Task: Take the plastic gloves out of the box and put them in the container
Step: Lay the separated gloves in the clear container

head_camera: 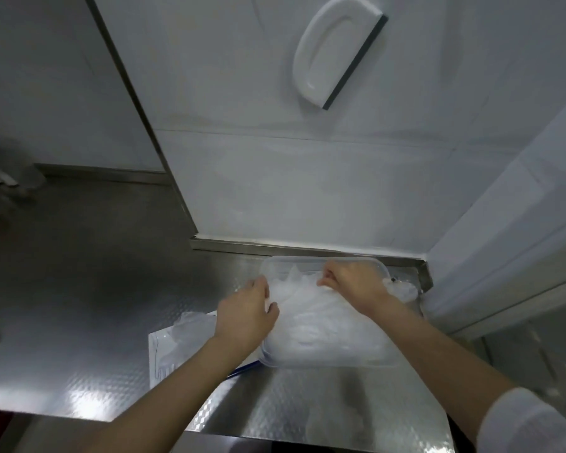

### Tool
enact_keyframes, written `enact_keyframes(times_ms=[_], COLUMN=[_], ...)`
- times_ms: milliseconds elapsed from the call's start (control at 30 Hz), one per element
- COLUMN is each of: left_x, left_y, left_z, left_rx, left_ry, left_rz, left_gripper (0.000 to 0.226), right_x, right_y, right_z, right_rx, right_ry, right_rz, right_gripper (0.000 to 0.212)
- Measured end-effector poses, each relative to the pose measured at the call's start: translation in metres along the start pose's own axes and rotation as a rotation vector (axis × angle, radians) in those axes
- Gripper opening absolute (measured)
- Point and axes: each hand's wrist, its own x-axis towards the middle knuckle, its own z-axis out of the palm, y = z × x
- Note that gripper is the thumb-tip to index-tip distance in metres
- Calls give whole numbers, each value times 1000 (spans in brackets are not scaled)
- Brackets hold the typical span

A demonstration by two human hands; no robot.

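At the far left the steel worktop (95,289) runs back to the wall (275,191) in dim light. Something dark and blurred sits in its far corner, and I cannot make out what it is. Nearer me the box (174,351) lies flat on the worktop. It is white, with a bit of clear film loose on its top and a blue edge showing at its right end, where my left forearm crosses over it. The box sits just beside the left side of the container (334,362).

My left grip (245,317) is at the container's left rim, knuckles up, fingers curled in over the plastic gloves (317,318). A fold of the film is pinched between thumb and fingers. The plastic gloves lie in the container as a pale crumpled pile that fills it and rises above the rim. The container is clear and rectangular with rounded corners, and it stands on the worktop close to the back wall.

My right grip (350,282) is over the far end of the pile, fingers bent tight, pinching up a peak of glove film. Behind my right wrist, just beside the container's right side, is some crumpled clear plastic (404,289); I cannot tell what it is. High on the white wall a white-handled squeegee (334,50) hangs tilted. At the lower right my white sleeve (530,423) sits high on the forearm.
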Motion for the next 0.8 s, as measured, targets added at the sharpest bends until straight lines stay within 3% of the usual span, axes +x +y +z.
enact_keyframes(times_ms=[100, 200, 300, 433, 533, 633, 800], left_x=[2, 7, 14, 23, 27, 33, 37], left_y=[7, 16, 21, 27, 28, 27, 30], left_z=[6, 24, 44, 59, 66, 72, 70], left_rx=[-117, -78, 135, 312, 381, 423, 482], left_ry=[47, -163, -365, -407, -412, -452, -510], left_rz=[219, 410, 457, 408, 394, 371, 336], left_gripper=[17, 37, 48, 48, 49, 53, 68], right_x=[0, -1, -7, -34, -48, -45, -35], right_y=[-7, -13, -14, -19, -16, -3, 9], right_z=[5, 8, 11, 11, 19, 30, 43], right_rx=[-72, -121, -5, 109, 47, 23, -76], right_ry=[-43, -54, 6, 156, -24, -237, -350], right_rz=[-51, -87, -107, -201, -201, -12, 53], right_gripper=[35, 33, 29, 29, 28, 44, 63])
